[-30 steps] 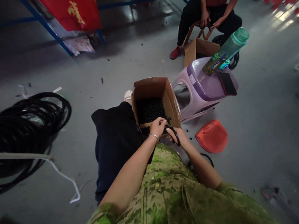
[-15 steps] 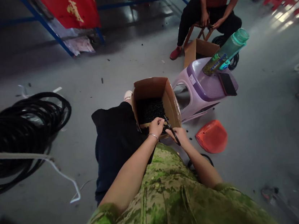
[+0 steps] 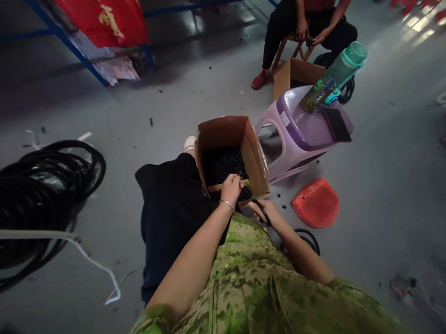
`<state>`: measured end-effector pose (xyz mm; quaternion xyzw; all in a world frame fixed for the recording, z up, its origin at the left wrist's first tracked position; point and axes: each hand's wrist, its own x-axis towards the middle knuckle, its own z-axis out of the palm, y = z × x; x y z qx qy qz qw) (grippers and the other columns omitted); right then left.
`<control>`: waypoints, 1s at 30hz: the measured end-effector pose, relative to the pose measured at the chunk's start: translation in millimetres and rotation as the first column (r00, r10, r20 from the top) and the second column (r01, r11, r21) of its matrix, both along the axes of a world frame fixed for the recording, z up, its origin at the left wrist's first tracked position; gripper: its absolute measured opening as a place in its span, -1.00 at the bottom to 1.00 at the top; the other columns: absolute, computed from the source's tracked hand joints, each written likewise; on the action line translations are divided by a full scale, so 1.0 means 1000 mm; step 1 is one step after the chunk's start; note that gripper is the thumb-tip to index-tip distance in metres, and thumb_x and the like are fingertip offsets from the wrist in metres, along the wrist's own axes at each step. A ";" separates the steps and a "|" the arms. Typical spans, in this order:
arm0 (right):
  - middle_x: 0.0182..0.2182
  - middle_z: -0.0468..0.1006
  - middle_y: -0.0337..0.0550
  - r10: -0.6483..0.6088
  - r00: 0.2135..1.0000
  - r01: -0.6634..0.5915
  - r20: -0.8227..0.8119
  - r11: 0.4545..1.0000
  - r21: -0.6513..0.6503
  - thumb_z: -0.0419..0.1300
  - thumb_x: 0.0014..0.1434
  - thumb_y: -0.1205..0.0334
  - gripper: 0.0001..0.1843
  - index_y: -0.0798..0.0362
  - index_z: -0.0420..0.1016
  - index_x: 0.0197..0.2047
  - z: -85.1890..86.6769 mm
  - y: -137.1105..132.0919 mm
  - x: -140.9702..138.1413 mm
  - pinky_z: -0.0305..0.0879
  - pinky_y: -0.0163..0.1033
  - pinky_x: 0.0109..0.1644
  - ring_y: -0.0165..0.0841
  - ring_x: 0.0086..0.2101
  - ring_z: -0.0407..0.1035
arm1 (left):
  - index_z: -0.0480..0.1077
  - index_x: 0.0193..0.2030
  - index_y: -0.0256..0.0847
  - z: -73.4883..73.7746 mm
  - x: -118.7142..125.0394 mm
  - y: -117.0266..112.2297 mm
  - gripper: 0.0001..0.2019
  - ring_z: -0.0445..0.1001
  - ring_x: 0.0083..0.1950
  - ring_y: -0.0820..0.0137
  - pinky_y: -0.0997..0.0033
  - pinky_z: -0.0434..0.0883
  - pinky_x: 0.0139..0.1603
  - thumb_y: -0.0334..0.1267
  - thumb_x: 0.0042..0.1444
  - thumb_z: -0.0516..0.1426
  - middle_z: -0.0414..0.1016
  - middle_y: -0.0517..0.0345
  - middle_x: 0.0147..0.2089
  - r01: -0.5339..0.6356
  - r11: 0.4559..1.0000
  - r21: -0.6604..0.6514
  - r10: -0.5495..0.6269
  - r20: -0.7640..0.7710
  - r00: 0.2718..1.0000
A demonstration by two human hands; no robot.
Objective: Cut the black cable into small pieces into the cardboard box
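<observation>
Between my legs stands an open cardboard box (image 3: 254,152) with many small black pieces (image 3: 222,162) inside. My left hand (image 3: 231,188) is over the box's near part, its fingers pinched together; what they hold is too small to make out. Black-handled scissors (image 3: 261,210) are in my right hand (image 3: 267,213), at the box's near right corner. Their blades point up and away from me, a little apart, towards the left hand's fingertips. A bracelet circles my left wrist.
A purple stool (image 3: 294,120) right of the box carries a green bottle (image 3: 334,77) and a dark phone-like object (image 3: 337,125). A red bag (image 3: 315,203) lies on the floor. Black hose coils (image 3: 36,201) lie left. Another person (image 3: 311,26) sits beyond, by a second box (image 3: 296,71).
My right hand with the scissors has drawn slightly back and down, away from the left fingertips. My left hand has shifted a little left and stays pinched.
</observation>
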<state>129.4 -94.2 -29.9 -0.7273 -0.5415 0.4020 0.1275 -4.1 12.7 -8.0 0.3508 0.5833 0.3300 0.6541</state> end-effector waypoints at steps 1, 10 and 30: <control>-0.59 0.47 -0.23 0.012 1.000 -0.012 -0.028 1.000 0.010 -0.09 0.24 -0.28 -0.40 0.05 0.43 -0.43 0.004 0.001 0.003 0.17 -0.38 -0.44 -0.42 -0.57 0.34 | 0.33 -0.39 -0.21 0.002 0.000 0.000 -0.87 0.15 -0.66 0.57 0.57 0.07 -0.63 -0.24 0.11 0.03 0.27 0.33 -0.62 0.023 1.000 -0.019 -0.022 0.034 0.999; -0.43 0.55 -0.15 0.088 0.961 -0.102 0.263 0.994 0.041 0.06 0.20 -0.24 -0.52 0.02 0.50 -0.30 0.034 0.023 0.018 0.09 -0.35 -0.38 -0.33 -0.40 0.41 | 0.21 -0.34 -0.18 0.011 0.004 -0.006 -0.92 0.20 -0.67 0.59 0.57 0.14 -0.61 -0.26 0.12 0.05 0.34 0.35 -0.58 0.055 0.998 -0.013 -0.053 0.129 0.990; -0.32 0.57 -0.14 0.175 0.913 -0.208 0.368 0.977 0.050 0.15 0.17 -0.18 -0.59 0.00 0.50 -0.19 0.050 0.041 0.028 0.05 -0.33 -0.36 -0.31 -0.31 0.44 | 0.26 -0.35 -0.20 0.006 0.004 -0.010 -0.91 0.23 -0.62 0.62 0.62 0.16 -0.58 -0.26 0.07 0.11 0.40 0.32 -0.53 0.182 0.976 0.117 -0.198 0.145 0.969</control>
